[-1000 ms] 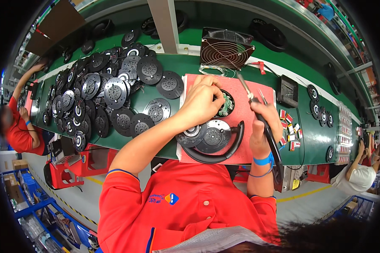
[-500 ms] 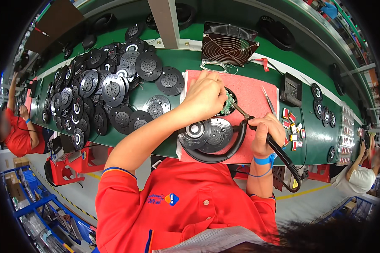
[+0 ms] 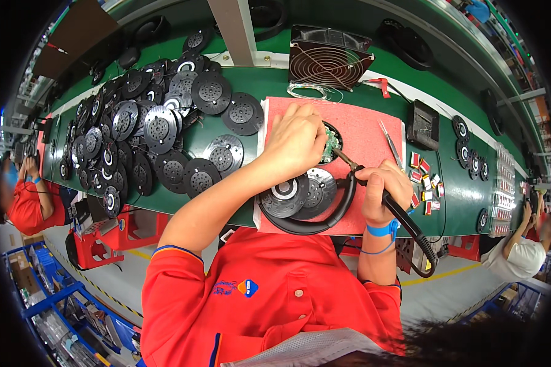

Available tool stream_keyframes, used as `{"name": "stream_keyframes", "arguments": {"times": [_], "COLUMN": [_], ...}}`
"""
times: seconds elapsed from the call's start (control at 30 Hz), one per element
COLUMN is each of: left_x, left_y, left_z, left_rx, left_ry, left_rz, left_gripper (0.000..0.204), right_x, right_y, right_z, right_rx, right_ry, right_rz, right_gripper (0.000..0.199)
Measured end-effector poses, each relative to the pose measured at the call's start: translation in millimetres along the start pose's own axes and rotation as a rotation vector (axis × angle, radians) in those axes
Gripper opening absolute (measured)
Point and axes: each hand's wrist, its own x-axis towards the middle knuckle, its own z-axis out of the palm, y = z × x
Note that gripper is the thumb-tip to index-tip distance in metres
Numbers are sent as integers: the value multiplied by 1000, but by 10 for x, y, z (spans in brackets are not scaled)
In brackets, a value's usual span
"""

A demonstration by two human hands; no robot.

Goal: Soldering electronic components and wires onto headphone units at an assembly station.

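My right hand (image 3: 384, 191) grips a soldering iron (image 3: 404, 218) by its dark handle, the metal tip pointing left at a green circuit board (image 3: 329, 145). The board sits in a round black housing; whether the tip touches it is too small to tell. My left hand (image 3: 295, 139) lies over the housing's left side, fingers curled and closed; what they pinch is hidden. Below the hands, a black curved band (image 3: 306, 227), like a headphone's headband, rests on the pink mat (image 3: 367, 116). Two dark round discs (image 3: 288, 199) overlap inside its curve.
A heap of black and silver discs (image 3: 160, 129) covers the bench at left. Behind the mat stands a fan (image 3: 327, 61) with wire coiled before it. Tweezers (image 3: 390, 144), a black tray (image 3: 423, 125) and several small red-and-white parts (image 3: 425, 178) lie at right. Co-workers sit at both sides.
The view has shifted slightly, moving the bench a little in the picture. Both my hands keep nearly the same pose at the board. The co-worker at left has moved their arms.
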Motion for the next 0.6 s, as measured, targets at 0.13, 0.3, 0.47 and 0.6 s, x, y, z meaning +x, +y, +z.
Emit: {"name": "stream_keyframes", "arguments": {"times": [0.13, 0.3, 0.47, 0.6], "left_x": [-16, -19, -24, -24], "left_y": [-31, -26, -28, -30], "left_z": [29, 25, 23, 14], "left_rx": [-16, -32, -31, -36], "left_ry": [30, 37, 35, 19], "left_rz": [5, 6, 9, 1], "left_gripper": [8, 8, 7, 7], "right_x": [-6, 9, 10, 9], "right_y": [15, 27, 31, 26], "right_z": [22, 19, 37, 35], "right_rx": [6, 7, 4, 4], "right_ry": [-14, -30, -40, -49], "right_rz": [-1, -24, -23, -11], "right_gripper": [21, 13, 14, 13]}}
